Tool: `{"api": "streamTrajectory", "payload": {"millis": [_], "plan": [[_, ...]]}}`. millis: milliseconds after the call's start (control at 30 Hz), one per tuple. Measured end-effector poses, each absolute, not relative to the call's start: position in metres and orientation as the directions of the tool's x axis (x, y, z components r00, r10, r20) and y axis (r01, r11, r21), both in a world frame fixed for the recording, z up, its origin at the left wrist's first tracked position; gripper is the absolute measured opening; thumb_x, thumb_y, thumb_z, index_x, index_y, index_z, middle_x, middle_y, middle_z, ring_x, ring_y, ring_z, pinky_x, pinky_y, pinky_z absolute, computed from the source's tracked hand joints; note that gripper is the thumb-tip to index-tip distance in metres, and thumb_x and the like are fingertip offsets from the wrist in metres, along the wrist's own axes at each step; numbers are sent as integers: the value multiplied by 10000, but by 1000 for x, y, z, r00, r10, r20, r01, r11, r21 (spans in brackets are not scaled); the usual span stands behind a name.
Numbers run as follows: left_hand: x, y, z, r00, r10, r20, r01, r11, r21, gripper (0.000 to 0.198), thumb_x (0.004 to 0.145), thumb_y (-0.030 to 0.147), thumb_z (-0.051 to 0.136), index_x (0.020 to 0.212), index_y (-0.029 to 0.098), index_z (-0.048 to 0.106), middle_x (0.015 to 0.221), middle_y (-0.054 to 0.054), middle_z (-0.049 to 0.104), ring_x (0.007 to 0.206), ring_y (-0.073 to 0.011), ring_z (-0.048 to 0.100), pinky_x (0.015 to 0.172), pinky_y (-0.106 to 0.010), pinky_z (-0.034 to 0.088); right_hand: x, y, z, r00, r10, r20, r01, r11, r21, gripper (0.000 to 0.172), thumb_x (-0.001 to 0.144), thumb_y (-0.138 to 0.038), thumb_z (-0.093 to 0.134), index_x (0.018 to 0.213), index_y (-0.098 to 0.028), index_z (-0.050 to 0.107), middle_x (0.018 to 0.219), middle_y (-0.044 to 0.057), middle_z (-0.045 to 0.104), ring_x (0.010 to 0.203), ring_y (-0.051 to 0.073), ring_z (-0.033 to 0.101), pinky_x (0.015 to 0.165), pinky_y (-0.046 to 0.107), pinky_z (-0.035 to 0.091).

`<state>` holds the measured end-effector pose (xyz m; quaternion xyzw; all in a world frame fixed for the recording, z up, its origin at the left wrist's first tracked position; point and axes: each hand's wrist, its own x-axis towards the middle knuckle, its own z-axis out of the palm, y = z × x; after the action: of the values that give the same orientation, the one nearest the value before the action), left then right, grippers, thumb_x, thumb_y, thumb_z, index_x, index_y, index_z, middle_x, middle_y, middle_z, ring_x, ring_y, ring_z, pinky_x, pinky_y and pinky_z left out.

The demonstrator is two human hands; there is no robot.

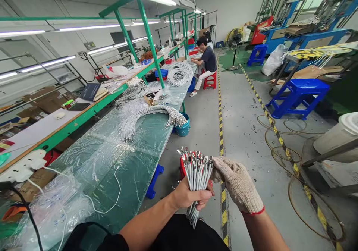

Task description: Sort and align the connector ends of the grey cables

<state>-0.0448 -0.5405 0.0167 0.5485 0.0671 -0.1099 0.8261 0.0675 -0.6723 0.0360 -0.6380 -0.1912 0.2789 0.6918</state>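
Observation:
My bare left hand (192, 197) is wrapped around a bundle of white cables (198, 174), below their metal plug ends. The plugs fan out upward, and the lower cable lengths hang beneath my fist. On my right hand (237, 182) is a knitted cream glove with a red cuff. Its thumb and fingers are pinched together at the right edge of the bundle, against a plug at the outermost cable; the exact grip is partly hidden. Behind the bundle a red stool or container (183, 169) shows in part.
At left, a green workbench (140, 143) under plastic film bears a curved cable bundle (151, 118) and a farther cable coil (179, 74). A teal bucket (182, 126) stands beside it. A person (208, 60) sits farther off. At right are a blue stool (299, 94) and a floor hose (291, 191).

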Motion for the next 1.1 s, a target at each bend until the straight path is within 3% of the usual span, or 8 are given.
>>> {"api": "streamTrajectory", "payload": {"millis": [133, 233, 333, 433, 600, 833, 900, 1100], "plan": [[-50, -540, 18, 966, -86, -245, 258, 416, 872, 327, 700, 368, 792, 817, 107, 631, 483, 71, 411, 407, -47, 353, 435, -211, 324, 65, -667, 34, 724, 676, -142, -286, 107, -952, 493, 798, -613, 637, 596, -179, 522, 493, -18, 474, 466, 100, 393, 448, 231, 325], [-54, -539, 18, 964, -77, -253, 261, 430, 864, 328, 701, 371, 784, 828, 104, 642, 484, 71, 410, 410, -45, 345, 429, -208, 314, 68, -666, 41, 746, 649, -151, -185, -17, -983, 488, 814, -622, 596, 606, -182, 563, 535, 15, 559, 485, 127, 473, 453, 241, 383], [-55, -538, 17, 963, -82, -256, 266, 434, 861, 334, 693, 379, 787, 818, 102, 646, 490, 68, 411, 419, -47, 353, 429, -207, 312, 73, -665, 49, 795, 606, -20, 11, -46, -999, 409, 807, -581, 624, 861, -188, 722, 882, 86, 730, 799, 216, 661, 703, 292, 538], [-55, -537, 17, 962, -97, -256, 273, 437, 857, 340, 688, 388, 792, 803, 101, 649, 493, 65, 409, 423, -48, 358, 427, -206, 306, 75, -660, 51, 779, 626, 41, 56, -4, -998, 450, 804, -555, 663, 1066, -197, 736, 1127, 104, 717, 1051, 257, 651, 889, 327, 528], [-57, -536, 21, 954, -131, -269, 299, 428, 853, 362, 680, 402, 804, 796, 97, 650, 487, 69, 389, 424, -46, 350, 428, -208, 303, 75, -653, 43, 757, 650, -61, -69, -13, -998, 489, 778, -577, 700, 1030, -161, 752, 988, 108, 746, 871, 246, 686, 711, 293, 554], [-59, -532, 18, 956, -144, -255, 292, 420, 859, 405, 674, 432, 823, 802, 90, 647, 504, 64, 409, 431, -40, 348, 436, -206, 305, 64, -657, 50, 890, 446, 101, 162, -102, -981, 465, 845, -561, 635, 1126, -196, 701, 1146, 95, 716, 1048, 258, 659, 862, 347, 526], [-59, -532, 16, 960, -120, -254, 281, 427, 860, 409, 670, 436, 824, 796, 92, 641, 497, 65, 410, 422, -40, 347, 433, -207, 303, 56, -662, 55, 909, 352, 223, 314, -228, -922, 435, 862, -563, 606, 1098, -211, 703, 1100, 85, 725, 985, 253, 672, 833, 359, 516], [-53, -531, 12, 960, -78, -270, 280, 341, 897, 368, 665, 404, 816, 753, 119, 602, 465, 54, 459, 371, -61, 394, 410, -217, 319, 31, -680, 64, 751, 427, 503, 659, -534, -530, 458, 837, -633, 598, 967, -213, 726, 876, 107, 721, 784, 275, 643, 740, 394, 448]]}}
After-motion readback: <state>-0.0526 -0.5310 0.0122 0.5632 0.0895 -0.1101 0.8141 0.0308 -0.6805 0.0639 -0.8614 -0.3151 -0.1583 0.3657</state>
